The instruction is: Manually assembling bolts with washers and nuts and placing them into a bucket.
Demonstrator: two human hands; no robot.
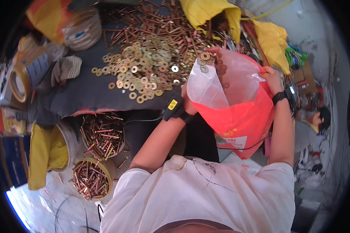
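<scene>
A red plastic bag (237,120) with a pale inner side gapes at the table's near edge. My left hand (187,100) holds its left side, the fingers mostly hidden by the bag. At the opposite edge my right hand (274,79) grips the rim, with orange coverings on its fingertips. Several flat metal washers (205,56) lie at the bag's far lip, and darker ones show against its inner wall. Just beyond my left hand spreads a heap of brassy washers (147,64). Behind the washers lie many copper-coloured bolts (159,23).
Below the table's left part stand two buckets of bolts, an upper one (103,136) and a lower one (90,178). A knitted glove (66,69), a tape roll (20,82) and a clear plastic tub (81,31) sit left. Yellow cloth (270,42) hangs far right.
</scene>
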